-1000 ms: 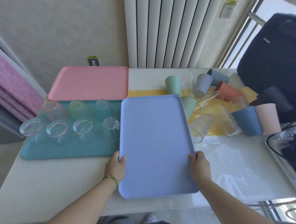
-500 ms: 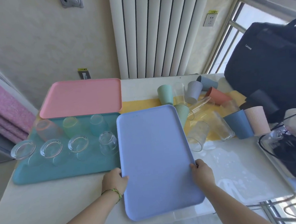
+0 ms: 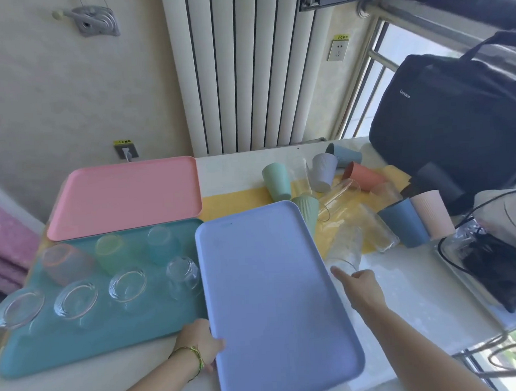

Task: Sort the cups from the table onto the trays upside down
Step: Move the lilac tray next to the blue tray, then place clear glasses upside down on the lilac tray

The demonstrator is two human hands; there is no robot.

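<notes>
L hand (image 3: 198, 342) grips blue tray (image 3: 270, 284) edge, lower centre; R hand (image 3: 360, 288) loose, empty, near lying glass (image 3: 344, 249): a nudge could roll it.

the near tray (image 3: 271, 299) lies at the front of the table (image 3: 420, 300); the left tray (image 3: 94, 344), just beside it, carries upturned glasses (image 3: 127, 284); the far tray (image 3: 125, 196) sits behind the left tray; loose cups (image 3: 402, 226) lie to the right, farther back.

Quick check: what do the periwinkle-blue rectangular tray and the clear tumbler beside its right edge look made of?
Periwinkle-blue rectangular tray: probably plastic, matte; opaque even colour, moulded rounded rim. Clear tumbler: glass or clear plastic, glossy; see-through with bright highlights; which, I cannot tell.
</notes>
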